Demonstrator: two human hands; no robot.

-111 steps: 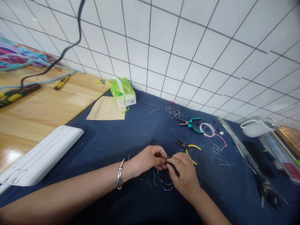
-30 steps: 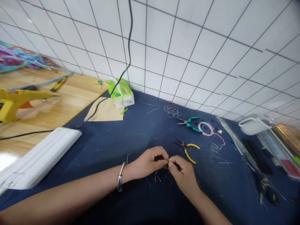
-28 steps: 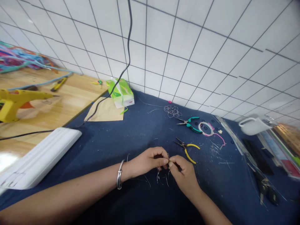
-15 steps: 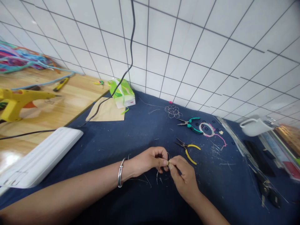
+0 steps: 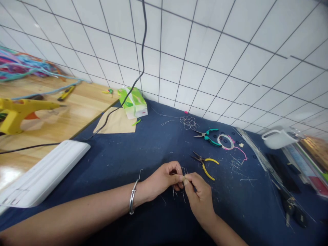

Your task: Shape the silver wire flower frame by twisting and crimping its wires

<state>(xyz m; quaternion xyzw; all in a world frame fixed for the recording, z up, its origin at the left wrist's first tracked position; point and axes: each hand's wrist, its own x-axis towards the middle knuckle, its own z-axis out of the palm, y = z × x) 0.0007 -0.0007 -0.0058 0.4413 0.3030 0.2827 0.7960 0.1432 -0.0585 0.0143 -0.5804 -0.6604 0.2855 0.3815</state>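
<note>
My left hand (image 5: 167, 177), with a silver bangle (image 5: 132, 197) at its wrist, pinches thin wire (image 5: 174, 193) between thumb and forefinger. Fingertip to fingertip with it, my right hand (image 5: 199, 191) is closed on the same bundle of wire. Fine ends stick out above and below the fingers; the middle of the bundle is hidden by them. Just beyond my right hand lie yellow-handled pliers (image 5: 206, 164), jaws pointing up and left. Farther back rest teal-handled pliers (image 5: 208, 136). A looped wire flower shape (image 5: 189, 122) lies near the wall.
A white power bank-like case (image 5: 48, 174) stands at left, near a yellow glue gun (image 5: 23, 111). A green tissue pack (image 5: 134, 102) sits on a tan sheet (image 5: 115, 124). A white coil (image 5: 225, 141), wire scraps and a white mug (image 5: 279, 138) are at right. A black cable (image 5: 144, 44) hangs down.
Both hands stay pinched together at nearly the same spot. The wire ends below the fingers have shifted, and my left wrist has dropped slightly.
</note>
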